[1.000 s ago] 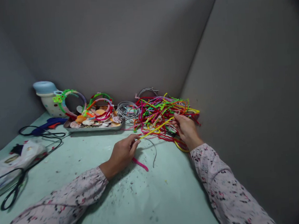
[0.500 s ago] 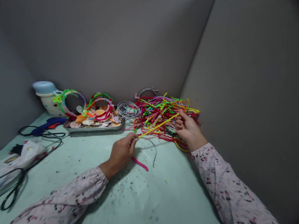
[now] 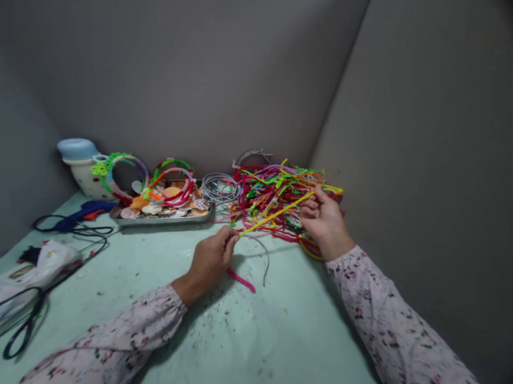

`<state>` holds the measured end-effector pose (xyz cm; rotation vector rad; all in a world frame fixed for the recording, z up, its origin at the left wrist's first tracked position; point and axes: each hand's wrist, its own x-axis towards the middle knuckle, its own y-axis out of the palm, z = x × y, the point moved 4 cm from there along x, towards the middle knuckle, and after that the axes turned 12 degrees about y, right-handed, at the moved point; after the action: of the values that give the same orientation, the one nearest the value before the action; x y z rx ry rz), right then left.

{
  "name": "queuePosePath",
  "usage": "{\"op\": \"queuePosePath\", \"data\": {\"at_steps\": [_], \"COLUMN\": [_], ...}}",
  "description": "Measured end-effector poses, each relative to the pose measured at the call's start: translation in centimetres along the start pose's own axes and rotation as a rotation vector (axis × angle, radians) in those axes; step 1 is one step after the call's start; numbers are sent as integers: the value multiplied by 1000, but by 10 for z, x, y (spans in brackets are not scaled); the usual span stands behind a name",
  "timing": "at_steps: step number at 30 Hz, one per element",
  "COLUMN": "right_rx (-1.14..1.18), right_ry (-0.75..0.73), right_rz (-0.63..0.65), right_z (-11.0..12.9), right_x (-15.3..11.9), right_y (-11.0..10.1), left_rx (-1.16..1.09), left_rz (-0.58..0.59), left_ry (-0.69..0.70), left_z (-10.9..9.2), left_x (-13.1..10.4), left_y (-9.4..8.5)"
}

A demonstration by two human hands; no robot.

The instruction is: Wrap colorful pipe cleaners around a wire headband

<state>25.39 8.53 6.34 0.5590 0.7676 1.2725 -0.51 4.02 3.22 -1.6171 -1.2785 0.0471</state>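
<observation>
A yellow pipe cleaner (image 3: 276,214) stretches nearly straight between my hands, rising to the right. My left hand (image 3: 212,254) pinches its lower end between thumb and fingers. Out from under that hand come a pink pipe cleaner (image 3: 242,280) and a thin grey wire (image 3: 267,265), whose other ends are hidden. My right hand (image 3: 327,219) is closed on the yellow pipe cleaner toward its upper end, in front of a tangled heap of coloured pipe cleaners (image 3: 260,186).
Left of the heap lie a coil of grey wire (image 3: 220,187) and a metal tray (image 3: 165,221) of seashells with pipe-cleaner rings (image 3: 123,158). Farther left are a blue-lidded container (image 3: 79,164), a blue tool (image 3: 83,213), black cable (image 3: 38,298) and a white plastic bag (image 3: 44,262).
My right hand has slid slightly right along the yellow pipe cleaner, and its fingers look a little looser. The left hand stays almost in place.
</observation>
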Motion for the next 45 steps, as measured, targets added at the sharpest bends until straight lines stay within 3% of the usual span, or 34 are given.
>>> {"op": "queuePosePath", "data": {"at_steps": [4,9,16,36,45], "right_rx": [23,-120,-152,-127,-74], "right_ry": [-9,-36,71,-30,-75], "right_rz": [29,67,196,91,-61], "right_z": [0,-1,-11,0,3], "right_x": [1,-3,-7,-3,4], "right_y": [0,7,13,6,-6], "left_rx": [-55,-125,-168,-102,-143], "left_rz": [-11,-38,-28,145,71], "left_ry": [-13,-36,-48,46,47], "left_z": [1,2,3,-1,-10], "left_x": [-1,-2,-3,-3,-1], "left_y": [0,1,3,11,1]}}
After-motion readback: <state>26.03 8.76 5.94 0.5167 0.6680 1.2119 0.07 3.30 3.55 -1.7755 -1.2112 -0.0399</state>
